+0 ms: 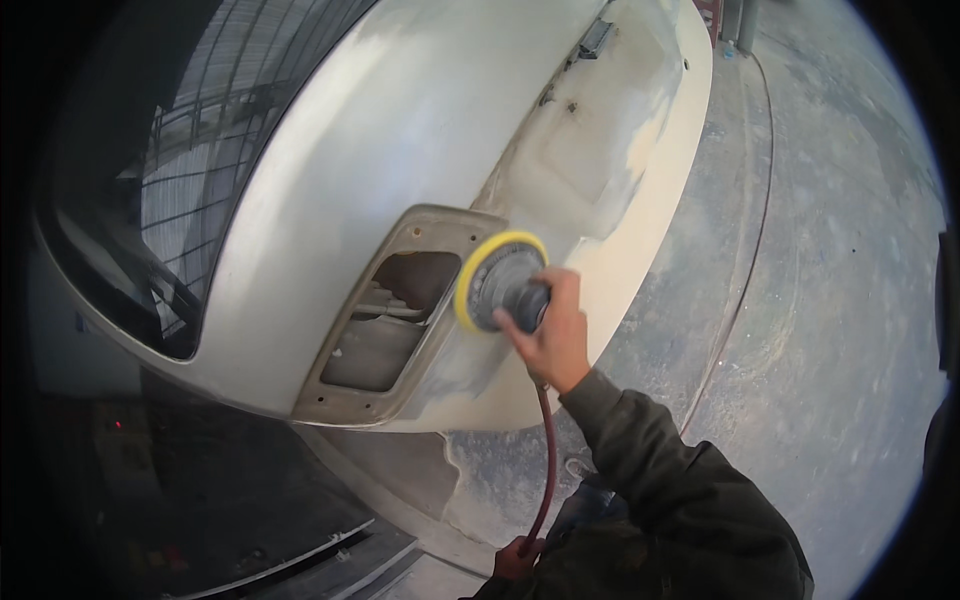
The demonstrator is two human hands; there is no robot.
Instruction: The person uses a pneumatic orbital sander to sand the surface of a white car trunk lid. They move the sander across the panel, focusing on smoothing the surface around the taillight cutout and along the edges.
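Observation:
My right hand (556,338) grips the dark body of a round air sander (503,285) with a yellow-edged pad. Its pad is tilted against the car's rear body panel (470,375), beside the tail light opening (385,318); whether the whole face touches the panel I cannot tell. A dark red air hose (549,465) runs down from the sander. Low in the view, my left hand (515,560) is closed around that hose, partly hidden by my sleeve. The panel carries grey and cream sanded patches.
A dark rear window (215,160) lies at the upper left. A small latch fitting (596,38) shows on the far part of the body. Another hose (762,215) trails along the dusty concrete floor (800,330) on the right. Dark metal parts (330,560) lie at the lower left.

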